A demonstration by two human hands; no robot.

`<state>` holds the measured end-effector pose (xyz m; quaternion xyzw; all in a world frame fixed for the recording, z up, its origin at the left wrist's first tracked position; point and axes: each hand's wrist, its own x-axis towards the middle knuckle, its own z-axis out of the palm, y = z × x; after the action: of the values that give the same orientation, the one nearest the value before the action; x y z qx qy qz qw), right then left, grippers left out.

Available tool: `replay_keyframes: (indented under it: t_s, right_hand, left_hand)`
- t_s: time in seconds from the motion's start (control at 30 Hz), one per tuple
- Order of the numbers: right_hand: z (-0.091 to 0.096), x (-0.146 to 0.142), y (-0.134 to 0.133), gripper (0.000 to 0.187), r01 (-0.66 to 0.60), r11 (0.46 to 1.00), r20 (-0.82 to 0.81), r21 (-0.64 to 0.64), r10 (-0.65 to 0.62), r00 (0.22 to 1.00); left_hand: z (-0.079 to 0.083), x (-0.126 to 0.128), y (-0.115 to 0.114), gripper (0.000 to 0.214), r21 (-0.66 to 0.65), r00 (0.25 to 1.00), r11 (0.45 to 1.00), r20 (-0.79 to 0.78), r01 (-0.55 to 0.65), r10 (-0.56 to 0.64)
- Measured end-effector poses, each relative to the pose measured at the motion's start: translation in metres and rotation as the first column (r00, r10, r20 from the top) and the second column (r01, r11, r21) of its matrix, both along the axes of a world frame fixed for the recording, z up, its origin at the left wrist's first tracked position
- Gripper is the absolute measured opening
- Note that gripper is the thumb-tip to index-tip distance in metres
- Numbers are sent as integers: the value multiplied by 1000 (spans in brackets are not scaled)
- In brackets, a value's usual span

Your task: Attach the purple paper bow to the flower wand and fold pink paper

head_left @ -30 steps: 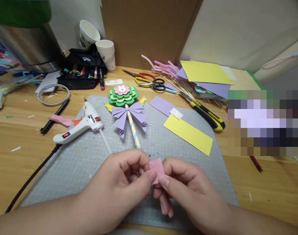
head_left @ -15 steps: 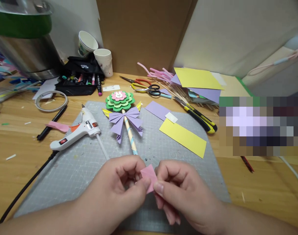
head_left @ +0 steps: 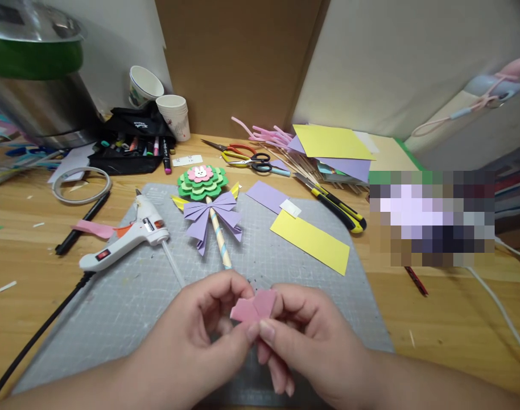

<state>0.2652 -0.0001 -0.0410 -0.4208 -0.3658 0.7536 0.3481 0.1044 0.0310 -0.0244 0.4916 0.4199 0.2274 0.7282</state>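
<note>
Both of my hands pinch a small folded pink paper piece [head_left: 254, 306] above the near part of the grey cutting mat [head_left: 127, 296]. My left hand [head_left: 200, 330] grips its left side with thumb and fingers curled. My right hand [head_left: 302, 336] holds its right side, thumb on top. The pink piece now shows two spread flaps. Just beyond my hands lies a paper flower wand [head_left: 209, 205]: green layered petals, a pink centre with a bunny face, a purple bow and a striped stick.
A white glue gun [head_left: 123, 239] lies left on the mat, its black cord trailing toward me. Yellow paper strip [head_left: 309, 240] and purple strip [head_left: 266, 196] lie right. Scissors [head_left: 243, 156], a yellow utility knife [head_left: 337, 205], a marker pouch [head_left: 132, 148], paper cups [head_left: 174, 117] and a tape ring [head_left: 81, 185] sit behind.
The pink piece has been opened from a small folded square into two spread flaps. My hands stayed together over the near mat; the view shifted slightly.
</note>
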Motion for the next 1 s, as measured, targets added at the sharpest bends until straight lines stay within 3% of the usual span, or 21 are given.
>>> replay_keyframes:
  t_s: [0.17,0.33,0.53,0.77,1.0]
  right_hand:
    - [-3,2,0,42,8,999,-32,43,-7,999]
    - [-1,2,-4,40,18,988,168,156,-44,985]
    - [2,5,-3,26,-64,929,354,365,-75,932]
    - [7,-2,-2,25,23,929,278,369,-134,951]
    - [6,-1,-2,26,-12,909,337,417,-142,931]
  left_hand:
    - [-2,-1,0,7,-4,1000,1000,20,7,-7]
    - [-3,1,2,10,102,999,995,-50,-4,9]
    - [3,1,2,16,270,982,963,-178,-9,59]
    - [4,1,-1,17,144,984,990,-177,-8,34]
    - [5,3,-1,16,126,974,992,-224,-10,38]
